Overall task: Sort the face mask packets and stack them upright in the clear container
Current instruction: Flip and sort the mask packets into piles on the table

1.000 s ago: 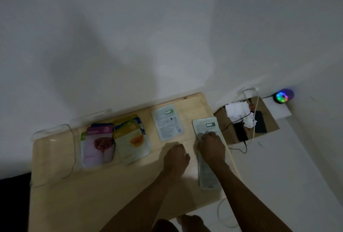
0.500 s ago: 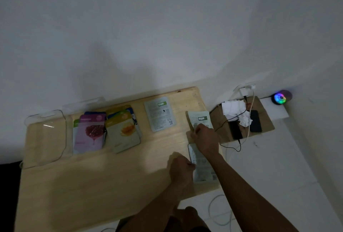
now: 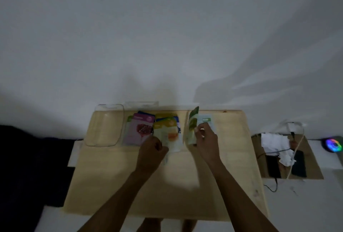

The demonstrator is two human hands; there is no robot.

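On the wooden table [image 3: 167, 185], a clear container [image 3: 104, 126] lies at the back left. Beside it are a purple face mask packet [image 3: 139, 131] and a fanned pile of yellow packets [image 3: 168, 127] with an orange picture. My right hand [image 3: 206, 139] pinches a green packet [image 3: 192, 127], which is tilted up on its edge. A pale packet [image 3: 208, 120] lies flat behind that hand. My left hand [image 3: 152, 152] is curled at the near edge of the yellow pile. A pale packet edge [image 3: 165, 159] sticks out under it, and the rest of that packet is hidden.
A white wall rises right behind the table. To the right, a brown board [image 3: 313, 166] carries two dark phones, cables and crumpled white paper [image 3: 274, 142]. A glowing rainbow light [image 3: 333, 145] is at the far right. Dark cloth lies on the left.
Both hands moved from the right edge of the table to the packet piles in the middle. My right hand lifted a packet and turned it green side out. The view shifted right.
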